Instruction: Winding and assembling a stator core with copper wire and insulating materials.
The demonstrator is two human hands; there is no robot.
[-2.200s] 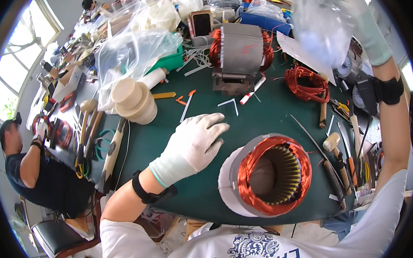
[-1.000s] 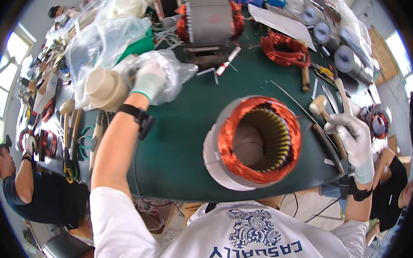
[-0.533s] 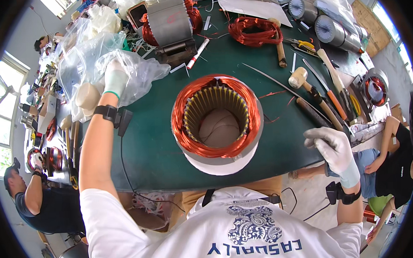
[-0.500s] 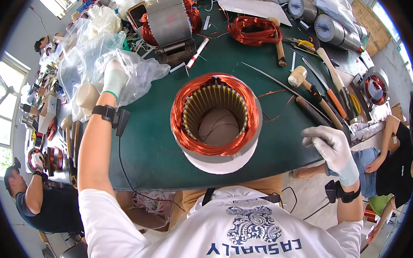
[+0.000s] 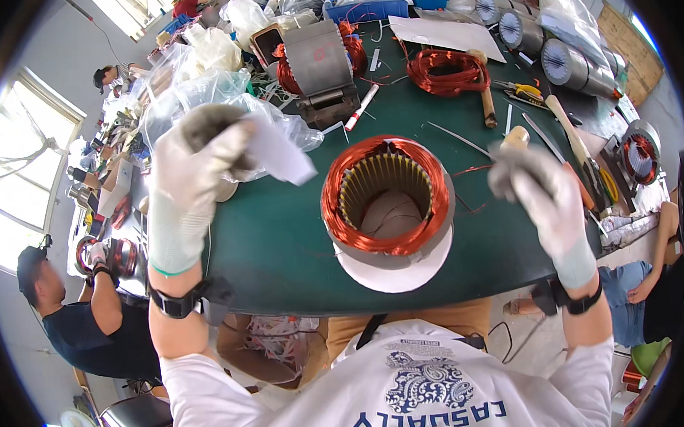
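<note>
A round motor stator point(image 5: 387, 204) with copper windings stands on its end on the green table point(image 5: 275, 247), right in front of me, on a white paper sleeve. My left hand point(image 5: 195, 170), in a white glove, is raised left of it and pinches a small white paper piece point(image 5: 278, 151). My right hand point(image 5: 535, 190), also gloved, hovers right of the stator with fingers bent; it looks blurred and nothing shows in it.
Behind the stator lie a second stator point(image 5: 320, 58), a loose copper coil point(image 5: 446, 71), a mallet point(image 5: 485, 93), clear plastic bags point(image 5: 199, 90) and hand tools point(image 5: 575, 142). Grey rolls point(image 5: 564, 59) stand far right. A person point(image 5: 79, 309) sits at the left.
My left hand has come back from the plastic bags at the far left, now holding a white paper piece. My right hand has risen from the table's right edge toward the stator.
</note>
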